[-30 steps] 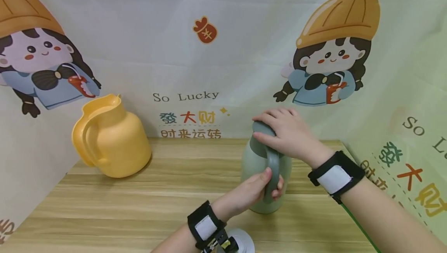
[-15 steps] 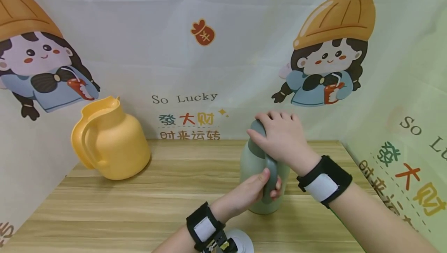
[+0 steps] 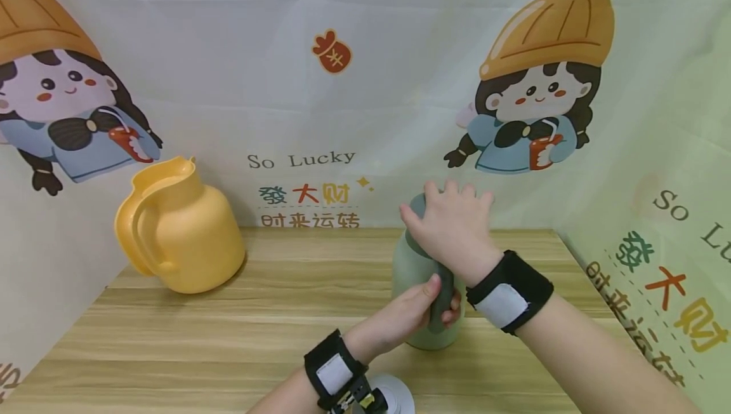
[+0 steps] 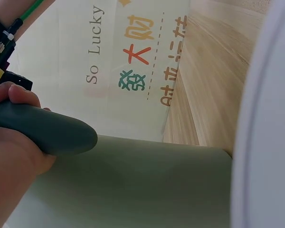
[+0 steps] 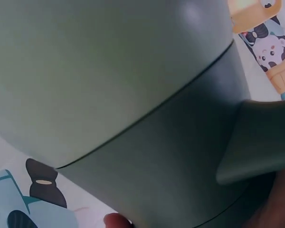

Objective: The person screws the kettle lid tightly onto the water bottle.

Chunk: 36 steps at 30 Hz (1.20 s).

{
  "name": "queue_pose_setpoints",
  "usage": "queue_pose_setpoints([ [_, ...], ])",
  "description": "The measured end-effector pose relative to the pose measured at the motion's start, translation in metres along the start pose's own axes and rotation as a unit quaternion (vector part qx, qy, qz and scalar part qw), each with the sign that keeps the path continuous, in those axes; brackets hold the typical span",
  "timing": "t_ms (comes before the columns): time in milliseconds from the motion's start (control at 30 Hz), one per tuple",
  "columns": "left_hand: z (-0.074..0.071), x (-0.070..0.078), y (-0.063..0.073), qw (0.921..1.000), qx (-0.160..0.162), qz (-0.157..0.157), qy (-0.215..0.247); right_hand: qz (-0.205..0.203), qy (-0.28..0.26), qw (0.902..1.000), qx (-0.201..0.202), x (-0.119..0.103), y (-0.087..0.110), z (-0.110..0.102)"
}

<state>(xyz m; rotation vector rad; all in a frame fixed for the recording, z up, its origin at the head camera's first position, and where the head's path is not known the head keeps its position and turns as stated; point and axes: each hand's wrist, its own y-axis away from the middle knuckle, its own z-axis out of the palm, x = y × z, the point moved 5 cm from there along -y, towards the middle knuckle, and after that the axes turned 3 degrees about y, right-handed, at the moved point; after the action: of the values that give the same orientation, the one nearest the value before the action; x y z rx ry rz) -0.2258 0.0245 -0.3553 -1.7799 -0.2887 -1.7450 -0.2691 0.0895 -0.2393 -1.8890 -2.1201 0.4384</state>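
A pale green thermos jug (image 3: 408, 268) stands upright on the wooden table, right of the middle in the head view. My left hand (image 3: 402, 317) grips its darker green handle (image 3: 440, 312), thumb along the near side and fingers wrapped round. Over the jug's lid (image 3: 417, 204) lies my right hand (image 3: 457, 227), palm down, fingers spread and bent over the far edge, thumb to the left. It covers most of the lid. In the right wrist view the jug's dark neck (image 5: 166, 161) fills much of the picture, with a fingertip (image 5: 116, 221) at its lower edge.
A yellow jug (image 3: 194, 236) with an uncovered spout stands at the left back of the table (image 3: 297, 312). Beside my left wrist is a white round thing (image 3: 396, 393), partly out of view. A printed cloth (image 3: 388, 96) hangs close behind and at both sides.
My right hand has turned clockwise on the lid, its wrist swinging left and its fingers now pointing away from me. My left hand and the jug have stayed put.
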Motion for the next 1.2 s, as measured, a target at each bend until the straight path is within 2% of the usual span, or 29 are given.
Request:
queue_pose_setpoints([
  [167, -0.001, 0.0, 0.0, 1.0, 0.001, -0.005, -0.001, 0.005, 0.004, 0.9999, -0.014, -0.001, 0.0, -0.001],
  [267, -0.001, 0.0, 0.0, 1.0, 0.003, -0.006, -0.003, -0.007, -0.001, 0.9996, -0.029, 0.002, 0.001, -0.003],
  [367, 0.0, 0.0, 0.0, 0.9999, 0.002, -0.011, -0.006, -0.044, -0.022, 0.9977, -0.048, 0.008, -0.002, -0.006],
  [433, 0.0, 0.0, 0.0, 0.9998, 0.0, -0.016, -0.009, -0.089, -0.048, 0.9929, -0.061, 0.013, -0.006, -0.009],
  [500, 0.001, 0.0, 0.001, 0.9998, -0.004, -0.016, -0.014, -0.142, -0.094, 0.9827, -0.073, 0.019, -0.011, -0.012],
  [533, 0.001, 0.0, 0.001, 0.9998, -0.004, -0.017, -0.014, -0.17, -0.124, 0.9744, -0.079, 0.023, -0.014, -0.014],
  [633, 0.0, 0.0, 0.0, 0.9998, -0.005, -0.016, -0.012, -0.235, -0.218, 0.9409, -0.109, 0.034, -0.02, -0.016],
  [700, 0.0, -0.001, 0.0, 0.9998, -0.004, -0.016, -0.008, -0.254, -0.268, 0.9204, -0.129, 0.041, -0.024, -0.015],
  [767, 0.0, -0.001, 0.001, 0.9999, -0.003, -0.014, -0.007, -0.26, -0.3, 0.905, -0.152, 0.047, -0.027, -0.012],
  [1067, 0.001, -0.003, 0.001, 0.9999, 0.0, -0.01, -0.004, -0.269, -0.366, 0.873, -0.178, 0.058, -0.03, 0.011],
  [1200, 0.001, -0.002, 0.001, 1.0, 0.0, -0.007, 0.0, -0.269, -0.388, 0.8627, -0.182, 0.058, -0.03, 0.015],
])
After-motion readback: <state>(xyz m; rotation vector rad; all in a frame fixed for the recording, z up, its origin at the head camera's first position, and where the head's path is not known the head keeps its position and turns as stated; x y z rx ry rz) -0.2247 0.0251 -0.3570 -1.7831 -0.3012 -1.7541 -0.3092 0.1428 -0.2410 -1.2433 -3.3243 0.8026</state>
